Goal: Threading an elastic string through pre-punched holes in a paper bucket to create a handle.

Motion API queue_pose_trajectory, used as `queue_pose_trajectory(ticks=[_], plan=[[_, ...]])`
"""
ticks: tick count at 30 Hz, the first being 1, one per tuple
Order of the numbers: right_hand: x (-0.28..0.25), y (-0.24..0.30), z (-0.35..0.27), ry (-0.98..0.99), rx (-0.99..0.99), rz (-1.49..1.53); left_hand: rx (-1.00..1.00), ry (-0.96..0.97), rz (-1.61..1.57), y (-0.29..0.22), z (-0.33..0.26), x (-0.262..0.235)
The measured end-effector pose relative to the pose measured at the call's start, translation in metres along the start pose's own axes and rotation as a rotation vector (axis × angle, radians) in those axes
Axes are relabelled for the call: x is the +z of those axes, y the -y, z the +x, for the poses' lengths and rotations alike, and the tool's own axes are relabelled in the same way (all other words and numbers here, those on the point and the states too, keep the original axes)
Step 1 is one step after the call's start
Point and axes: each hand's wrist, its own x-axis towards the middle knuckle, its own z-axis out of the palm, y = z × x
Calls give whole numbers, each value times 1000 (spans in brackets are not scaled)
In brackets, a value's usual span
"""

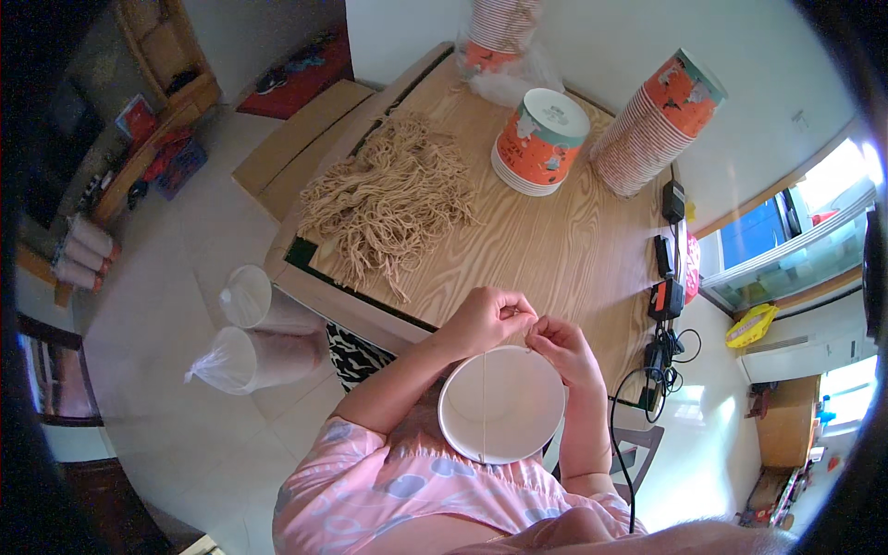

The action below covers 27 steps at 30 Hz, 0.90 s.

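A white paper bucket (pixel 523 412) rests in my lap, its open mouth toward me. A thin beige cord (pixel 484 407) runs across the mouth from the near rim toward the far rim. Above the far rim, my left hand (pixel 488 322) is closed in a pinch, thumb against forefinger. Close beside it, my right hand (pixel 562 350) pinches too, at the rim's far right. Both hands seem to hold the cord's end, though the fingers mostly cover it. Beyond my left hand, a loose heap of beige cords (pixel 388 199) lies on the wooden table (pixel 518 250).
Upside-down orange and white buckets (pixel 538 153) stand on the table, near a tall leaning stack (pixel 652 125) and a plastic-wrapped stack (pixel 499 42). Black power adapters and cables (pixel 664 301) line the right edge. Bagged white buckets (pixel 268 361) lie on the floor at left.
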Motion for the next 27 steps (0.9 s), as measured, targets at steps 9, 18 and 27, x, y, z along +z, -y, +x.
queue_pose_trajectory(ticks=[9, 18, 27], plan=[[-10, -2, 1, 132, 59, 7, 30, -71, 20, -9, -2, 0], [-12, -18, 1, 224, 83, 158, -2, 51, -18, 9, 2, 0], [-7, -20, -7, 143, 114, 117, -102, 232, 98, 2, 0, -2]])
